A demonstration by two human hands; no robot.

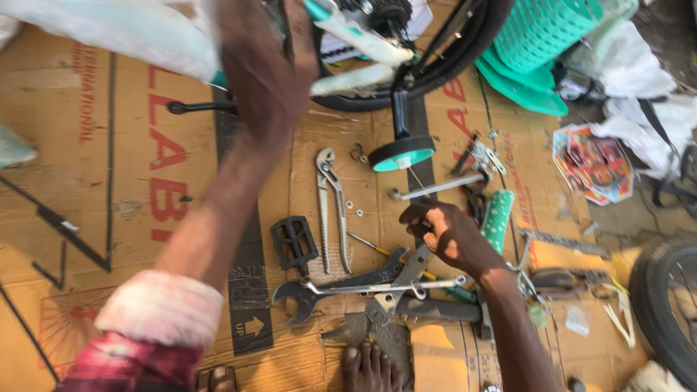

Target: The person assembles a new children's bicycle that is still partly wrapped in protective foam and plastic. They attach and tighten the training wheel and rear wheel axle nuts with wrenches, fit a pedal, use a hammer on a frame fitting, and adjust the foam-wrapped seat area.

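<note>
Over the cardboard point(109, 145), I'm bracing the bike frame point(356, 36) with my left hand point(265, 69) (grip unclear), keeping it steady while my right hand point(450, 236) is clenching something small.

Flattened brown cardboard point(145, 167) covers the ground (sunlit, printed red), bare dirt point(617, 218) at right.

Makeshift bicycle repair spot on the ground, likely outdoors. Flattened cardboard point(131, 181) serves as work floor, sunlit. Hand tools lie scattered on it: pliers point(330, 207), spanners point(341, 287), a loose pedal point(294, 243), small nuts and washers point(352, 209). A small bike's rear wheel point(450, 58) with a training wheel point(401, 154) stands at the top, a green basket point(544, 33) beside it. Another tyre point(664, 305) at right edge. Bare toes point(370, 363) on the cardboard, dirt ground point(617, 225) beyond.
</note>
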